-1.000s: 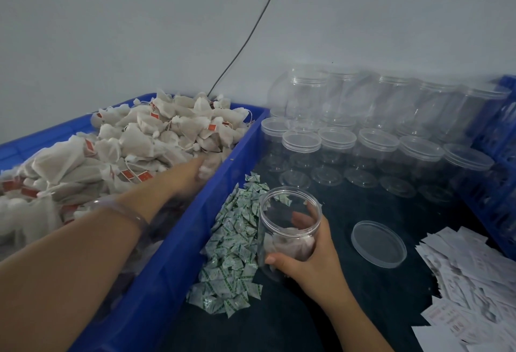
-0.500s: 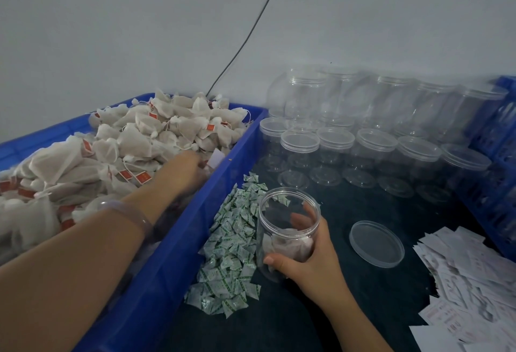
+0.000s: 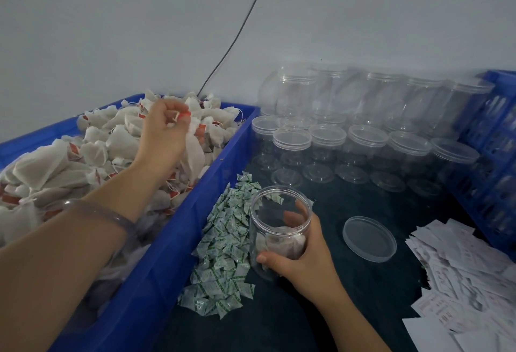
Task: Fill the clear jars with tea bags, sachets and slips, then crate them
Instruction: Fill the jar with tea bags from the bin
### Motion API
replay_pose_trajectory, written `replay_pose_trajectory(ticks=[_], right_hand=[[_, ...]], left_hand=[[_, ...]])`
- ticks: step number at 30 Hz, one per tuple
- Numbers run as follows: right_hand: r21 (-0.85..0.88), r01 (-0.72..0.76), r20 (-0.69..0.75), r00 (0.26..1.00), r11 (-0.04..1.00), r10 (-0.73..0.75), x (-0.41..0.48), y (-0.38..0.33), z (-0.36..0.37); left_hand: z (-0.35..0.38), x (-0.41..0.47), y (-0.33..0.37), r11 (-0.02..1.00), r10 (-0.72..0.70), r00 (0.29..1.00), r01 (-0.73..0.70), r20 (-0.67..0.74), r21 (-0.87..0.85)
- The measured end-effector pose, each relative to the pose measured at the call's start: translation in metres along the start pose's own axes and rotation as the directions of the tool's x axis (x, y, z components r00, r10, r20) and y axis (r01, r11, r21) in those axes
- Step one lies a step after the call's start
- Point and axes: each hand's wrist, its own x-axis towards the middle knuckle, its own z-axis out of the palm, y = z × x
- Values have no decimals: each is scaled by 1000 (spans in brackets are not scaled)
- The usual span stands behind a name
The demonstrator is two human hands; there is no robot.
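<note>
1. Blue plastic forms the bin on the left. Its long rim runs diagonally beside the dark table, and green-and-white sachets are heaped in a strip against its wall.
2. Bare table is left between the open jar, the loose lid and the rows of lidded jars at the back. The right side is closed in by a blue crate and a spread of white paper slips.
3. The open jar is stood upright just beside the sachets, with its long axis vertical and its mouth facing up. A few tea bags are seen at its bottom.
4. The jar's lower wall is gripped by the right hand: the thumb is laid across the near side and the fingers are curled round the back, visible through the plastic.
5. The left hand is held above the heap of tea bags in the bin. One tea bag is pinched by its tag end between thumb and fingertips and hangs lengthwise below them.
6. The tea bags are soft, crumpled white pouches with red tags. The jars are smooth, clear and round, with ridged necks. The lid is a flat clear disc, lying apart from the open jar. A translucent bangle is worn on the left wrist.
</note>
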Motion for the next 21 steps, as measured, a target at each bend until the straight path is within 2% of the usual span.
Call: replay_pose_trajectory(ticks=[2, 4, 5, 6, 8, 10, 11, 13, 14, 16, 18, 19, 21], right_hand=[[3, 7, 0, 1000, 1000, -7, 0, -1, 1], [3, 14, -1, 1000, 1000, -14, 1, -1, 1], [1, 13, -2, 1000, 1000, -13, 1, -1, 1], [-2, 12, -3, 1000, 1000, -12, 1, -1, 1], [-4, 14, -8, 1000, 1000, -14, 1, -2, 1], [4, 12, -7, 1000, 1000, -12, 1, -2, 1], [10, 7, -3, 1000, 1000, -7, 1, -2, 2], [9, 5, 0, 1000, 1000, -5, 1, -1, 2], [2, 6, 1, 1000, 1000, -6, 1, -1, 2], [-5, 2, 9, 1000, 1000, -2, 1, -1, 2], [-3, -1, 13, 1000, 1000, 1, 2, 1, 2], [-2, 0, 13, 1000, 1000, 0, 2, 1, 2], [6, 4, 9, 1000, 1000, -4, 2, 2, 2]], left_hand=[[11, -11, 21, 952, -34, 999, 46, 42, -304], [24, -26, 40, 801, -31, 981, 139, 193, -583], [31, -34, 47, 749, 7, 964, 170, 265, -641], [38, -43, 51, 738, 50, 949, 176, 312, -652], [48, -57, 53, 818, 109, 926, 123, 361, -562], [51, -66, 45, 954, 159, 887, -25, 435, -298], [50, -69, 40, 982, 185, 834, -143, 519, -120], [46, -73, 31, 928, 150, 674, -348, 723, 131], [45, -74, 29, 897, 110, 605, -402, 788, 184], [45, -76, 28, 858, 64, 528, -462, 847, 223], [45, -75, 31, 841, 52, 515, -484, 855, 241], [44, -72, 31, 842, 51, 535, -477, 843, 252], [37, -57, 28, 828, 49, 647, -453, 761, 332]])
